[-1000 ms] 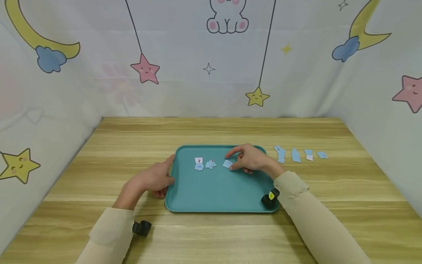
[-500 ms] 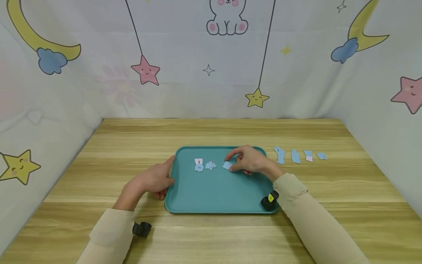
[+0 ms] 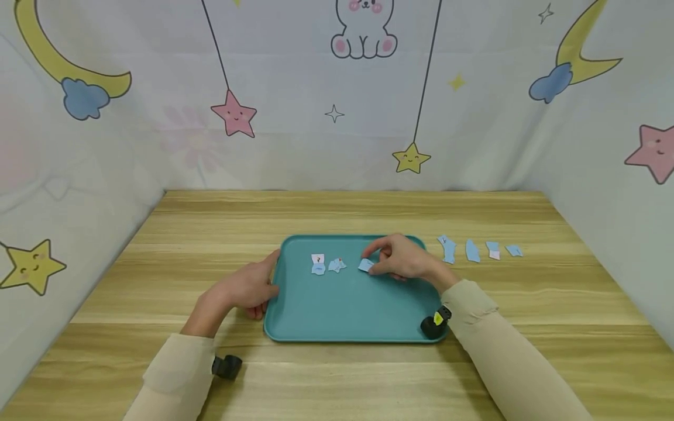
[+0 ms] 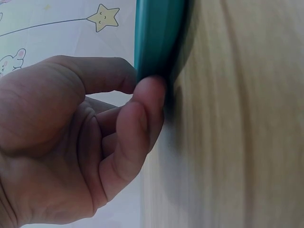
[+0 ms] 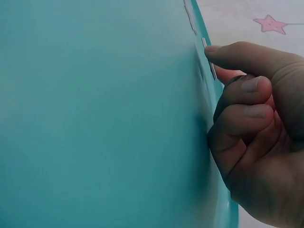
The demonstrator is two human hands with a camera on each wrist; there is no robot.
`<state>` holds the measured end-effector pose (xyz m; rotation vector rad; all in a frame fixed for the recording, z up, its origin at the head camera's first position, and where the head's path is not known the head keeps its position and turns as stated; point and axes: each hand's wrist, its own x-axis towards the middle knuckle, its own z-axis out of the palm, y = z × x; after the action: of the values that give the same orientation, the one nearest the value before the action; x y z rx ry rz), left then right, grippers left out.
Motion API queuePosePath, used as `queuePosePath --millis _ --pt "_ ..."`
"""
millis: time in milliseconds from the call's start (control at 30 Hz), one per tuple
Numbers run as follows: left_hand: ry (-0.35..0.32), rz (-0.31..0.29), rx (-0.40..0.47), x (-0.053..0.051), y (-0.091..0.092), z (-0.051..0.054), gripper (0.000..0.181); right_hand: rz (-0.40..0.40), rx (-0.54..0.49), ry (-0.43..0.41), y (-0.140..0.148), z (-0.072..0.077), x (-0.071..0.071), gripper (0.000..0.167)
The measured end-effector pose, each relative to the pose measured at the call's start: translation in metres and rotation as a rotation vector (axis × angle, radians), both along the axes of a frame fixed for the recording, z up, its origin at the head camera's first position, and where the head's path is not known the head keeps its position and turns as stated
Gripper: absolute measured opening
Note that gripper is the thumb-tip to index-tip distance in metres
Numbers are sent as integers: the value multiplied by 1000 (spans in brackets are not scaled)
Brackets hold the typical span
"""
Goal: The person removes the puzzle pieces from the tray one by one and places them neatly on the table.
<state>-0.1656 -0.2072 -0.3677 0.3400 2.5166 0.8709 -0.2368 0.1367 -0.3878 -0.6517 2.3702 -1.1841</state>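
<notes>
My left hand (image 3: 244, 289) grips the left rim of a teal tray (image 3: 353, 316). In the left wrist view, the thumb and fingertips (image 4: 152, 92) meet at the tray's edge. Over the tray's far right part, my right hand (image 3: 402, 257) pinches a small light-blue paper-like piece (image 3: 365, 265) between thumb and index finger. That piece (image 5: 209, 59) appears nearly edge-on in the right wrist view, close to the tray surface; whether it touches cannot be told. To its left on the tray lie a light-blue jagged piece (image 3: 337, 265) with a red spot and a white-and-blue piece (image 3: 318, 265).
Several more light-blue pieces lie in a row on the wooden table (image 3: 342, 380), right of the tray, among them a tall notched one (image 3: 447, 249) and a narrow one (image 3: 472, 250). A printed cloth (image 3: 295, 152) hangs behind and along both sides.
My right hand and the pinched piece have shifted very slightly right on the tray. The left hand keeps its grip on the rim, and the other pieces stay put.
</notes>
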Motion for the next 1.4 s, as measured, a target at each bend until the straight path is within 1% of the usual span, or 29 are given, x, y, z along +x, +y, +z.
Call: queuePosePath --millis 167,300,433,700,900,1067,1400 --pt "5 -6 6 0 1 0 85 1 -71 -61 5 2 2 36" --pt "7 -8 12 -1 1 0 86 21 -81 -78 7 6 3 36" --pt "6 -6 10 -1 1 -1 86 40 -77 -75 8 10 5 36" --pt "2 -7 4 0 1 -3 86 48 -81 -85 13 18 9 39" --pt "2 -6 3 0 1 -3 86 67 -89 -70 18 24 14 41" --pt "-4 -2 1 0 1 -2 86 79 -93 -39 25 25 17 40" --pt "-10 -3 -5 1 2 -1 85 67 -90 -28 37 26 25 39"
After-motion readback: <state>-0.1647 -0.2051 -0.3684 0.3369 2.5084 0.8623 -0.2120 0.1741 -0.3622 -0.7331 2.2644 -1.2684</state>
